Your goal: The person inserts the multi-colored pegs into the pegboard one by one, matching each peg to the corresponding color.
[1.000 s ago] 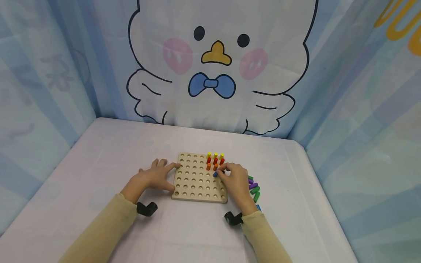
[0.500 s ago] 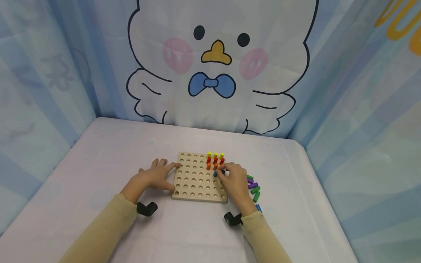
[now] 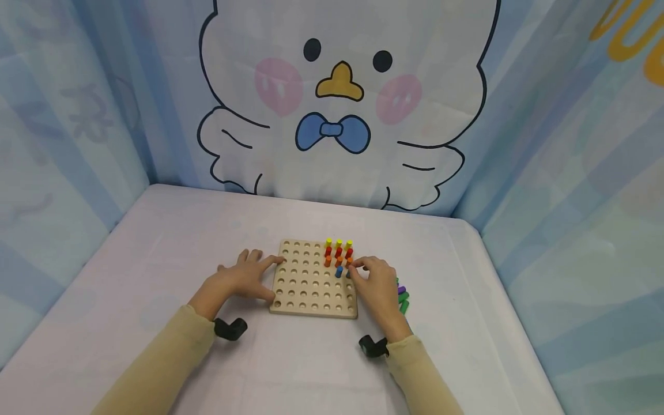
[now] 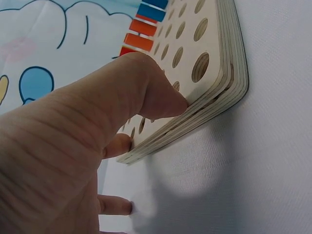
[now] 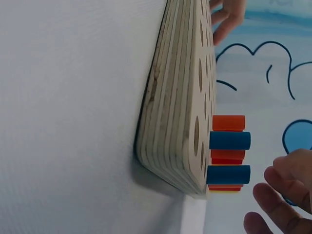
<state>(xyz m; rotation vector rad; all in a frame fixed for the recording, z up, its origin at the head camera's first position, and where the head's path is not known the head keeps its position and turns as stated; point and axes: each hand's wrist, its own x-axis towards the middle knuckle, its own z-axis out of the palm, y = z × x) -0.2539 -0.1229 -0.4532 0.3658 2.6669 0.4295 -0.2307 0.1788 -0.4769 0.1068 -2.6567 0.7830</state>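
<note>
A square wooden pegboard [image 3: 303,294] lies mid-table. My left hand [image 3: 242,281] is at its left side, thumb and index finger spread along the edge; in the left wrist view the thumb [image 4: 163,97] presses the board's edge. Yellow pegs [image 3: 339,243], red pegs [image 3: 338,252] and orange pegs [image 3: 328,261] stand in rows at the far right. Nearest me stand two blue pegs [image 3: 339,271]. My right hand [image 3: 377,291] hovers at the right edge beside the right one. In the right wrist view its loosely bent fingers [image 5: 275,202] are apart from the blue pegs [image 5: 229,174], holding nothing.
Loose green pegs [image 3: 404,306] and purple pegs [image 3: 402,290] lie on the white-covered table right of the board, partly behind my right hand. A curtain with a cartoon bird [image 3: 332,173] hangs behind the table. Black wrist cameras [image 3: 230,329] jut inward from both wrists.
My right hand pinched a blue peg, tilted at first, then upright. It has let go and shifted right, with the peg left standing in the board. The left hand stays put.
</note>
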